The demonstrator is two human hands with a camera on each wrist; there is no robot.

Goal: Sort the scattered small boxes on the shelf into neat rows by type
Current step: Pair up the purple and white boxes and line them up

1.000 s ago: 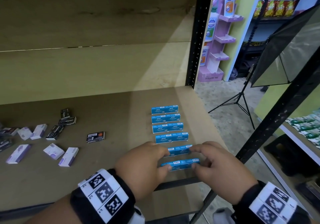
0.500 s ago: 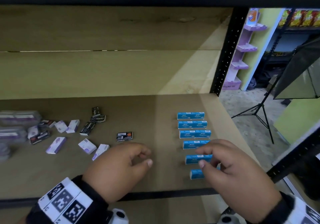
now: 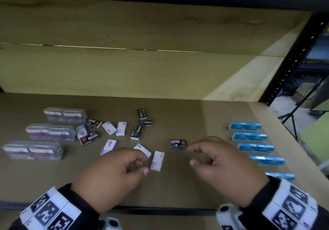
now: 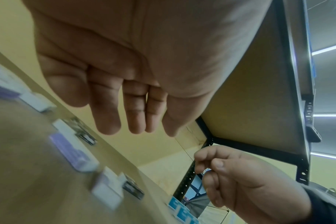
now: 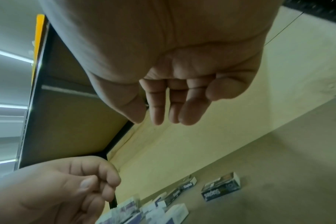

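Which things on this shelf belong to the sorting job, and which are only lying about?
Job:
- small blue cardboard boxes, already in a row
- scattered small white-and-purple boxes
- scattered small black boxes

Lying about:
- clear-wrapped purple multipacks
- black tripod

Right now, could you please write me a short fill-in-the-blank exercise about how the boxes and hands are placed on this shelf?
1. The boxes lined up in a neat row at the right of the shelf are ____ in colour.
2. The lone black box lies just beyond the fingers of the ____ hand.
3. The left hand holds ____.
4. The large wrapped packs at the far left number ____.

Missing words: blue; right; nothing; three
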